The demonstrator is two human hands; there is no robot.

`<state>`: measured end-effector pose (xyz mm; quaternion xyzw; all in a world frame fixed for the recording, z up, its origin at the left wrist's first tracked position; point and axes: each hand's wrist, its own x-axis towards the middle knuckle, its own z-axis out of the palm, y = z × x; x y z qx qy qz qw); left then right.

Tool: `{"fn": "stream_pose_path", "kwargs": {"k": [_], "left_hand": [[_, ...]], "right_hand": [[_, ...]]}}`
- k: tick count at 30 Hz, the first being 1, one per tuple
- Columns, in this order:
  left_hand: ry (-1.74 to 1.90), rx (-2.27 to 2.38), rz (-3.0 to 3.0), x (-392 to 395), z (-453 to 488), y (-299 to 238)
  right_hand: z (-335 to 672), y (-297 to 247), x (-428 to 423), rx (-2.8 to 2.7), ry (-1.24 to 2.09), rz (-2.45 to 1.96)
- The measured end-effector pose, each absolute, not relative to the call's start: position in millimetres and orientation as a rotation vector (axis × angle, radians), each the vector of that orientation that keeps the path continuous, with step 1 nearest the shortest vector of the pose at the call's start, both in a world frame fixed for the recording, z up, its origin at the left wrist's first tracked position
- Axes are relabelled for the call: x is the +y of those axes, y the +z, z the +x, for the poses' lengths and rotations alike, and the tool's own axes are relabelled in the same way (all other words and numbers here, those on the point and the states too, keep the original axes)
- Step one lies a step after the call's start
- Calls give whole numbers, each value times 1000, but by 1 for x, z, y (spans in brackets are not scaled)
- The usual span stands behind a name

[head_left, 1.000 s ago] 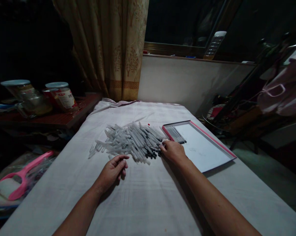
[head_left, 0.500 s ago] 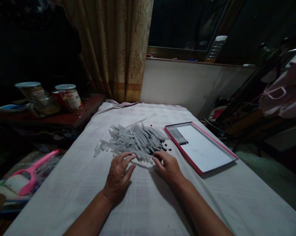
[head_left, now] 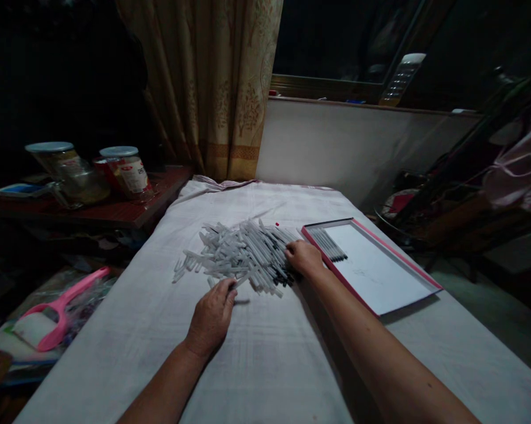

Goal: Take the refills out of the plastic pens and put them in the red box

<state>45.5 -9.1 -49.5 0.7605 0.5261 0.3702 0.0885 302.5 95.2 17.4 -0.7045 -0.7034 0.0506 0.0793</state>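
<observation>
A heap of pale grey pens with dark tips (head_left: 241, 253) lies on a table under a white cloth (head_left: 265, 359). My left hand (head_left: 212, 318) rests at the heap's near edge, fingers curled round one pen that sticks out toward the right. My right hand (head_left: 304, 258) lies at the heap's right end, fingers bent down among the pen tips; what they hold is hidden. To the right stands a shallow red-rimmed white box lid (head_left: 380, 268) with several pens (head_left: 331, 245) lined up in its far left corner.
A dark wooden side table (head_left: 98, 215) on the left carries jars (head_left: 128, 171). A pink-handled lint roller (head_left: 49, 315) lies lower left. A patterned curtain (head_left: 216, 88) hangs behind. Clutter and a pink garment (head_left: 519, 176) fill the right side.
My right hand moved from the heap's near edge back up to its right end beside the box lid. My left hand stayed at the near edge and closed round a pen.
</observation>
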Motion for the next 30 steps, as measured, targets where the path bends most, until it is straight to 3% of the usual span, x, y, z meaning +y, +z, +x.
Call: {"fn": "stream_pose_path", "kwargs": {"k": [8,16,21,25,30], "left_hand": [[1123,1549,2289,-11,46,-48],[1227,1557,2278,-11,45,-44],[1263,1584,2277,-10,44,-41],[1256,1611,2247,-10,43,-40],[1265,1649,2211,-11,41,-38]], "right_hand": [[290,25,99,-2221,35,-2230],[318,18,66,-1981,-3,-2048],[331,3,19,-1236,421,-1464],[327,1,-4,-990,727,-1399],[325,-1,-6,-864,879,-1332]]}}
